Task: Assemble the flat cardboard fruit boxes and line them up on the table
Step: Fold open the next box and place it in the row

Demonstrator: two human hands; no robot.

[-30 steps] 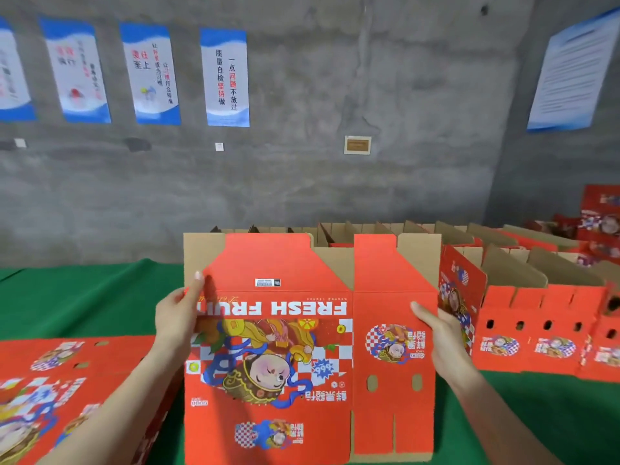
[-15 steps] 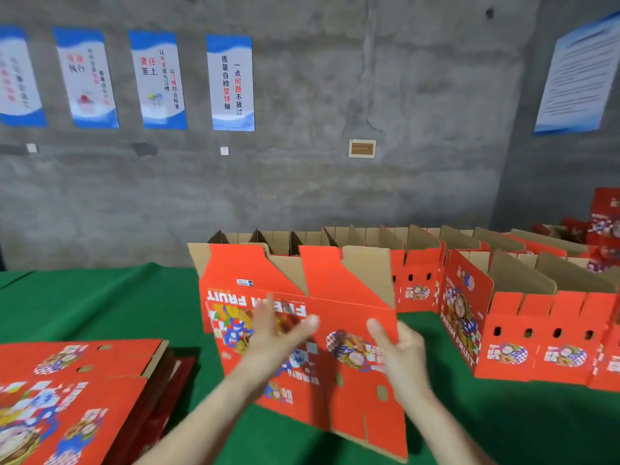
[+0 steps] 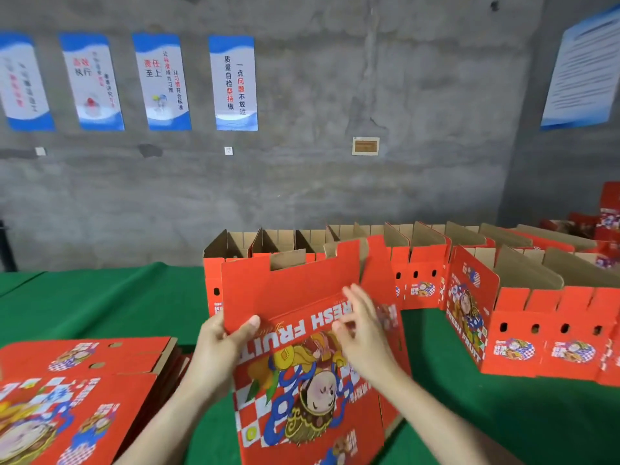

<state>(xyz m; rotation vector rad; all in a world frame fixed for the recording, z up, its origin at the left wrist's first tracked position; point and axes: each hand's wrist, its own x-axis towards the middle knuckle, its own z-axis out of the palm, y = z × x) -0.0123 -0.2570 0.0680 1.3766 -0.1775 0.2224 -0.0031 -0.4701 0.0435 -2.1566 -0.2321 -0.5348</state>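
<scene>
Left hand (image 3: 219, 344) pinches the left edge of the red printed corrugated-cardboard fruit box (image 3: 288, 297), thumb on the front face, fingers hidden behind. Right hand (image 3: 364, 333) isn't gripping: fingers straight and spread, flat against the printed face by the lettering, a bit motion-blurred. Box is held off the green cloth-covered table (image 3: 100, 303) between both hands, tilted, large face toward the camera, plain upper flap creased back along a line running hand to hand. Not yet squared, I'd say. Row of assembled red open-top boxes (image 3: 419, 263) stands just behind; its free left end sits behind and left of the grip, so left hand is nearer. Stack of flat red cardboard blanks (image 3: 77, 391) lies lower left. Glossy print outside, raw brown fluting inside; stiff but creases easily.
</scene>
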